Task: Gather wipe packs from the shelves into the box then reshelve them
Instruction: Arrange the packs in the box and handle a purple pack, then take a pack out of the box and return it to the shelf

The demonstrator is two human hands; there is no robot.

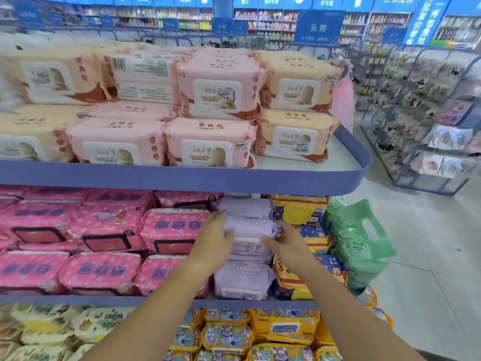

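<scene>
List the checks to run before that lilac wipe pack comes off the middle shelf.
1. Left hand grips the left end of the lilac pack: ok.
2. Right hand grips its right end: ok.
3. Pack free of load: an upper lilac pack lies directly above, and whether it rests on the gripped one: cannot tell.
4. Side clearance: the pink pack and the yellow packs crowd both ends: not ok.
5. Path forward towards the person is open: ok.
6. Box ready to receive it: none in the frame: cannot tell.
</scene>
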